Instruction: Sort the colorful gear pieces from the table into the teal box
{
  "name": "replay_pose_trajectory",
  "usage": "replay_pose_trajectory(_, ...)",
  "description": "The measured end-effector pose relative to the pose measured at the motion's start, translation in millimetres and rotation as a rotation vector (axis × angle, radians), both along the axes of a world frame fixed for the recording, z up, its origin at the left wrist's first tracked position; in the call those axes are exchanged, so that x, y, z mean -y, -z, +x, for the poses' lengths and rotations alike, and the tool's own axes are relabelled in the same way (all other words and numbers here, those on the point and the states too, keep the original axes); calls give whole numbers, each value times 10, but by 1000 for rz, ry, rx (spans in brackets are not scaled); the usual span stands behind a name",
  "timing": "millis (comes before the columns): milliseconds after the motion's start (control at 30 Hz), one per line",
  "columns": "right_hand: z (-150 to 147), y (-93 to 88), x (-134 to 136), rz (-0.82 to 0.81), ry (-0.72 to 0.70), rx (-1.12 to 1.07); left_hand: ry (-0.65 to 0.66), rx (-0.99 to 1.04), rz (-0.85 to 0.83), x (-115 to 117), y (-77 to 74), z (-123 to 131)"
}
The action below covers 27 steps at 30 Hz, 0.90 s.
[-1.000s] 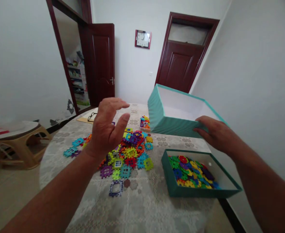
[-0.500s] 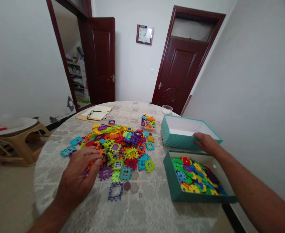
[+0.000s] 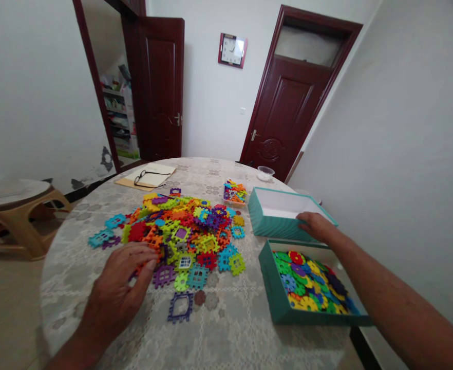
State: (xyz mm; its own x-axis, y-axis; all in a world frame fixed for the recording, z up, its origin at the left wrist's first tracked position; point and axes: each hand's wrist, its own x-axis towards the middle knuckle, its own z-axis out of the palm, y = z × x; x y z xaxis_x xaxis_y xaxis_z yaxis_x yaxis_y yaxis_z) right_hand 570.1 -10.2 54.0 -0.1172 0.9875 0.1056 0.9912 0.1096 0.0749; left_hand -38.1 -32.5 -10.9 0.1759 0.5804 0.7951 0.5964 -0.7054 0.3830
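My left hand [image 3: 120, 290] lies at the near left side of a pile of colourful plastic building pieces [image 3: 188, 221], its fingers stretched out and touching the edge pieces. I see nothing held in it. At the right, my right hand [image 3: 317, 226] grips the near wall of a teal box [image 3: 276, 225] with a white inside, thumb hidden from me. Below that box stands a dark green box [image 3: 278, 303] filled with round, notched plastic discs [image 3: 307, 282]. A purple window-shaped piece [image 3: 181, 307] lies apart from the pile, nearer me.
Beyond the pile is a small clear tub [image 3: 234, 193] of colourful pieces. Eyeglasses [image 3: 149, 177] rest on an open notebook [image 3: 155, 170] at the back left. A clear bowl [image 3: 265, 173] stands near the table's far edge. To the left is a stool [image 3: 30, 221].
The teal box has slid left with my right hand on it. My left hand stays at the pile's edge. The view has shifted slightly.
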Motion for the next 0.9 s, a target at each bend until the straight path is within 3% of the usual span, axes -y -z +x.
replay_pose_trajectory(333,-102,41,-58,38,68,39,-13,-36,5,5,22,-72)
replay_pose_trajectory(467,-380,-147,129,264,79,34,-54,-119,-17,13,68,-81)
replay_pose_trajectory(567,-966,-324,512,476,-99,-48,-138,-226,-72,17,171,-121)
replay_pose_trajectory(667,-1803,-320,979,478,-272,-222,-279,-338,-151,14,321,-190)
replay_pose_trajectory(767,-2585,-43,1229,330,-296,-359,-411,-422,-279,-2,435,-242)
replay_pose_trajectory(900,-3228,468,938,245,-220,-431,-462,-494,-461,-88,444,-212)
